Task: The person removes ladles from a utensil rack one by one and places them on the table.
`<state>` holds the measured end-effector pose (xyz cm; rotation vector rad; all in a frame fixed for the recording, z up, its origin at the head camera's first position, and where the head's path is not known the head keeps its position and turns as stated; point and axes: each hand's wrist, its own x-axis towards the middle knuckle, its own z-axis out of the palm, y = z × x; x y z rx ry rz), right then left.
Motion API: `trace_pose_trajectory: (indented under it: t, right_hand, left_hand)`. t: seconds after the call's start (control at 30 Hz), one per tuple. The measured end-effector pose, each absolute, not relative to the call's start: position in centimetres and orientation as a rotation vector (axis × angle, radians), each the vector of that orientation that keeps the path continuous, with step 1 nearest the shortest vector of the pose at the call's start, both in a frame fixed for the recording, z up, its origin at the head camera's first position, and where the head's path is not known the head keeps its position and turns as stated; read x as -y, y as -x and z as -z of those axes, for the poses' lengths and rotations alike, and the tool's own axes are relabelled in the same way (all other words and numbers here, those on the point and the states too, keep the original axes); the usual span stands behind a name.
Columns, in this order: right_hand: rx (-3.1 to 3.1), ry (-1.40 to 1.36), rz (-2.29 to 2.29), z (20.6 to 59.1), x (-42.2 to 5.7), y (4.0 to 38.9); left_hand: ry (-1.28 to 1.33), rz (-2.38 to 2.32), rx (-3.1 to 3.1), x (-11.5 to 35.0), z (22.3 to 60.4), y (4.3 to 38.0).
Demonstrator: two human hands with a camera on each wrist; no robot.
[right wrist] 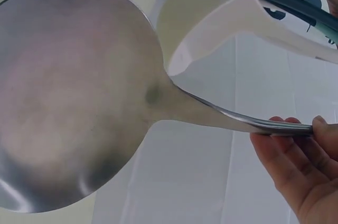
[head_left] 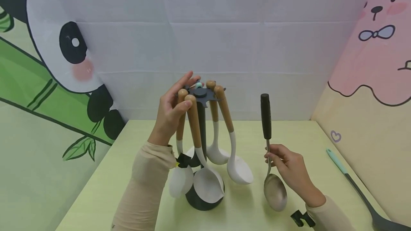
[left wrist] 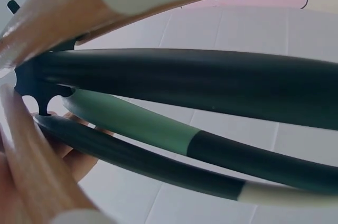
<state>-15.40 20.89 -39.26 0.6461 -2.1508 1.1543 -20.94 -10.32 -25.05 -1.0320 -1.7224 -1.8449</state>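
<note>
A dark utensil rack (head_left: 200, 93) with a round base stands upright in the head view. White-headed utensils with wooden handles hang around it, including a ladle (head_left: 239, 170) on its right side. My left hand (head_left: 171, 104) holds the rack near its top, with the thumb on a wooden handle (head_left: 194, 120) and the fingers reaching behind. Between the thumb and fingers of my right hand (head_left: 289, 165) is the steel neck of a metal ladle (head_left: 275, 192), its black handle pointing up and its bowl down. The bowl (right wrist: 79, 97) fills the left of the right wrist view.
Along the table's right edge lies a dark turner (head_left: 359, 190) with a mint handle end. In the left wrist view, a green-and-black handle (left wrist: 137, 121) hangs on the rack's far side. A pale wall (head_left: 218, 45) closes off the back of the table (head_left: 106, 188).
</note>
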Motion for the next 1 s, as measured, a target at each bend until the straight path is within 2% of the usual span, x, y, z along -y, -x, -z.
trace_pose_trajectory:
  t: [1.0]
  right_hand:
    - [2.268, -0.418, -1.094, 39.7, -26.4, 16.1]
  left_hand:
    - [1.102, 1.899, 1.681, 10.5, 25.3, 21.3]
